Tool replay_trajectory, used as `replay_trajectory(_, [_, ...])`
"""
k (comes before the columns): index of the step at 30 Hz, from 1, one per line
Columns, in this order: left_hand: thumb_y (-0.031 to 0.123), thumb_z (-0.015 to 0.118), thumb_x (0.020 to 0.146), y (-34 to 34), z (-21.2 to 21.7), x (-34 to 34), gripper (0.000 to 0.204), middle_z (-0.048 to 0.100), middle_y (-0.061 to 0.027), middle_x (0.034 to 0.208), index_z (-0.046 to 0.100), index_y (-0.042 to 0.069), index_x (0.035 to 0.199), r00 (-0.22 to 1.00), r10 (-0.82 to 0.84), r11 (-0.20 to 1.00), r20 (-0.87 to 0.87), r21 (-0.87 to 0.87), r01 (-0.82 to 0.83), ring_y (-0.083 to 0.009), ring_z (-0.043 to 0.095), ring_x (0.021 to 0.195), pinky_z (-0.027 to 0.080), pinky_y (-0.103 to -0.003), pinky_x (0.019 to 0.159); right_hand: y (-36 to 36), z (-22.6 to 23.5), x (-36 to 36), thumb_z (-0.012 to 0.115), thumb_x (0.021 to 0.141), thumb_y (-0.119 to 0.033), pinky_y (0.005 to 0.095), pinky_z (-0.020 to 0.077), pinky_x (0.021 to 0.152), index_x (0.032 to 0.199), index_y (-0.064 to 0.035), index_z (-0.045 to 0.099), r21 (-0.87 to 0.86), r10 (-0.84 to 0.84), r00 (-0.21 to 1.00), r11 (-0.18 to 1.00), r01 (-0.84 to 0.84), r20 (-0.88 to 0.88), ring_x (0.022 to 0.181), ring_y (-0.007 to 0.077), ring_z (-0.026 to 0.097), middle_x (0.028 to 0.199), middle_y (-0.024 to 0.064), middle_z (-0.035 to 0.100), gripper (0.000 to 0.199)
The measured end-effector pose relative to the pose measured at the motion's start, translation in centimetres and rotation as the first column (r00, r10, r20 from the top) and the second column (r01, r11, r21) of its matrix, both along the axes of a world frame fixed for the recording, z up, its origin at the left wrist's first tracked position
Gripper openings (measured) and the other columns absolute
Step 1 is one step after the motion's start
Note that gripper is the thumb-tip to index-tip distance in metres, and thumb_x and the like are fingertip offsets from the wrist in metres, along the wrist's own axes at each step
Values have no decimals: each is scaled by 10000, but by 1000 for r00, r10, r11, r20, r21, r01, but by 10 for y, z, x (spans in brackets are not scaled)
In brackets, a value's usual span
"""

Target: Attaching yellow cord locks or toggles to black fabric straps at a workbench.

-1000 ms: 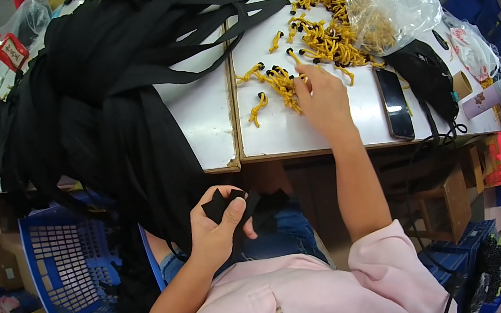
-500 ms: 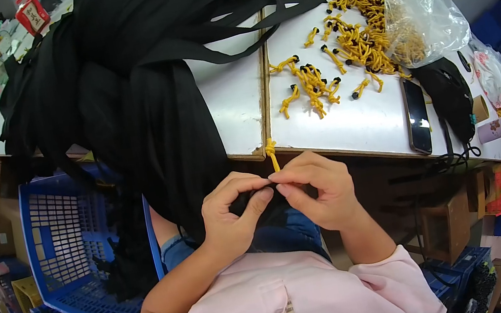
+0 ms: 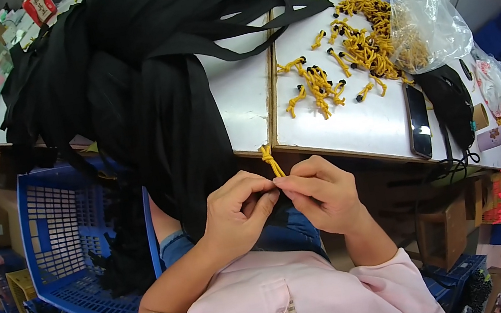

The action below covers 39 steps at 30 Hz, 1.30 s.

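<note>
Head view puts the yellow knotted cord (image 3: 271, 161) at the centre of what I am doing: it stands up from between my fingertips, just below the near edge of the white table (image 3: 353, 131), its knot at the top and its lower end hidden between my hands. My left hand (image 3: 235, 211) is closed in a pinch, thumb and forefinger pressed on the cord's base along with a bit of black material I cannot make out clearly. My right hand (image 3: 323, 194) is pinched on the same spot from the other side, the remaining fingers curled in, so both hands meet fingertip to fingertip.

To do this well, I judge I should keep both pinches tight and close to the cord's base, so the cord stays upright and the black piece does not slip away.

Hanging over the table edge beside my left hand is the heap of black straps (image 3: 136, 76). On the tabletop, well apart, lie loose yellow cords (image 3: 317, 81), a clear plastic bag (image 3: 424, 18) holding more, and a dark phone (image 3: 418, 120). A blue crate (image 3: 65, 243) sits at my left.
</note>
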State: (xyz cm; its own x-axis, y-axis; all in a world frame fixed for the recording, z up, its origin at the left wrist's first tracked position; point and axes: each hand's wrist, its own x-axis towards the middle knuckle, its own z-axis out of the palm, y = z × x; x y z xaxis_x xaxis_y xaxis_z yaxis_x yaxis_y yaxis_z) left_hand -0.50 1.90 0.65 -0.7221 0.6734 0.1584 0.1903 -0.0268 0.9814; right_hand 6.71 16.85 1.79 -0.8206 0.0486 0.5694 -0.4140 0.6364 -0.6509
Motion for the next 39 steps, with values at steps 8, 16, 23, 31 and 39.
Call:
replay_trajectory(8, [-42, 581, 722, -1, -14, 4, 112, 549, -42, 784, 569, -22, 831, 999, 27, 998, 23, -60, -25, -33, 464, 598, 333, -138, 495, -6, -9, -2, 594, 631, 90, 225, 428, 535, 933, -17, 587, 57, 18, 1000, 998, -19, 5, 628, 168, 504, 807, 93, 499, 320])
replay_trajectory(16, [-4, 516, 782, 0, -16, 4, 261, 475, -36, 831, 476, -3, 1040, 997, -25, 958, 72, 287, 3, -41, 465, 683, 392, -153, 579, -37, -26, 7, 585, 736, 28, 169, 417, 524, 852, 31, 538, -708, 2, 981, 692, 140, 196, 609, 67, 497, 753, 60, 508, 125])
replay_trajectory(23, [-34, 480, 797, 5, -15, 12, 176, 460, -28, 867, 470, -38, 973, 963, 46, 925, 267, 353, -142, -31, 473, 662, 381, -133, 543, -45, -32, 5, 581, 736, 37, 167, 416, 525, 811, 27, 531, -664, -145, 982, 724, 188, 120, 600, 60, 492, 735, 42, 492, 91])
replay_trajectory(31, [-11, 514, 785, -5, -8, 1, 216, 507, -56, 883, 484, -57, 994, 776, -238, 918, 584, 397, -17, -85, 534, 740, 441, -184, 674, -34, -25, 4, 554, 748, 21, 168, 336, 418, 760, 18, 512, -961, 266, 957, 274, 40, 116, 502, 46, 400, 688, 27, 455, 44])
replay_trajectory(39, [-39, 515, 757, -2, -15, 1, 170, 489, -47, 865, 547, -48, 924, 941, -196, 931, 277, 355, 89, -52, 476, 704, 384, -160, 616, -27, -25, 5, 531, 757, 11, 177, 311, 424, 725, 1, 494, -994, 511, 858, -48, 97, 59, 501, 53, 375, 661, 13, 431, 50])
